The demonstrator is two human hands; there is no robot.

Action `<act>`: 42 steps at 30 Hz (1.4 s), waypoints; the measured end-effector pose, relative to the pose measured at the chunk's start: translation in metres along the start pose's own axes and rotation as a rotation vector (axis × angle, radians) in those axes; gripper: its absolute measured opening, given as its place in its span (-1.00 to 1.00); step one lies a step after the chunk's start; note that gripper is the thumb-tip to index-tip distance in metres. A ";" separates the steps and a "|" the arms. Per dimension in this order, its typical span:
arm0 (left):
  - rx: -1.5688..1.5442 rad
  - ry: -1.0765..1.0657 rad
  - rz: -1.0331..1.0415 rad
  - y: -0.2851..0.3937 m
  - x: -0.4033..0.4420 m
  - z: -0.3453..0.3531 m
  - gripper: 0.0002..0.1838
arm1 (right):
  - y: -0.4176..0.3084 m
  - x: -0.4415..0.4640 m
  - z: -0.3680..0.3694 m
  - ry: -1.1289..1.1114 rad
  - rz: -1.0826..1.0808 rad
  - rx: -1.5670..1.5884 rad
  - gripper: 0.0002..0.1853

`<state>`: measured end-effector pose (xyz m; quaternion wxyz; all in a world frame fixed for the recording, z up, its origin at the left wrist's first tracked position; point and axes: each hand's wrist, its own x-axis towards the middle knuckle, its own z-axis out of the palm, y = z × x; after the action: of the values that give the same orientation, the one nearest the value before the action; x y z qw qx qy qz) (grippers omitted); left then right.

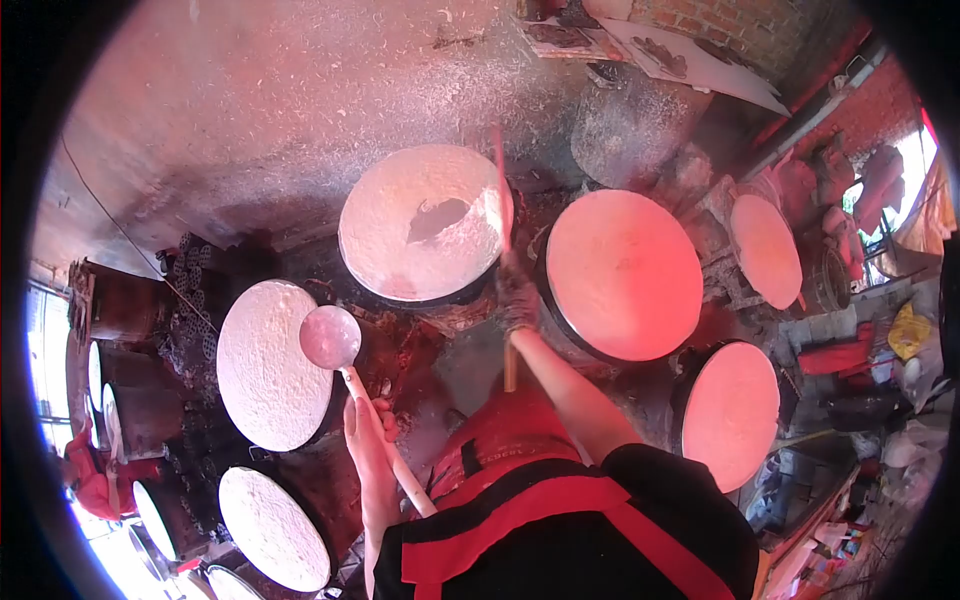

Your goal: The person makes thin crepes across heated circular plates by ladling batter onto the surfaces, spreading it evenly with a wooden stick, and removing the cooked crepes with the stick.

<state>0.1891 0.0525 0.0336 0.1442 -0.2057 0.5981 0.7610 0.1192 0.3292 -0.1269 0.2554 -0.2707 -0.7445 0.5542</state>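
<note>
My left hand (370, 445) is closed round the long pale handle of a ladle (330, 338). The ladle's round bowl overlaps the right edge of a round pan (262, 370) with a bumpy white layer. Further forward, my right hand (517, 302), in a dark glove, grips a long thin stick (503, 205). Its far part reaches along the right edge of a large round pan (385, 245), and its wooden end sticks out below my hand. A pale layer with a dark, irregular patch covers that pan. Right of the glove is a pan with a smooth pinkish surface (625, 275).
More round pale-topped pans stand at the right (732, 415), the far right (767, 250) and the lower left (272, 528). Stacked perforated dark cylinders (195, 290) line the left side. A speckled wall (260, 90) rises in front. Bags and clutter (910, 335) lie at right.
</note>
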 end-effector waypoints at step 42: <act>0.236 -0.190 -0.107 -0.040 0.200 0.087 -0.85 | -0.004 -0.130 0.011 -0.220 0.410 0.330 -0.74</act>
<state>0.0201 0.1414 -0.0800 0.2636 -0.1460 0.6552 0.6928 0.2055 0.2314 -0.1360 0.0963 -0.3088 -0.5973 0.7339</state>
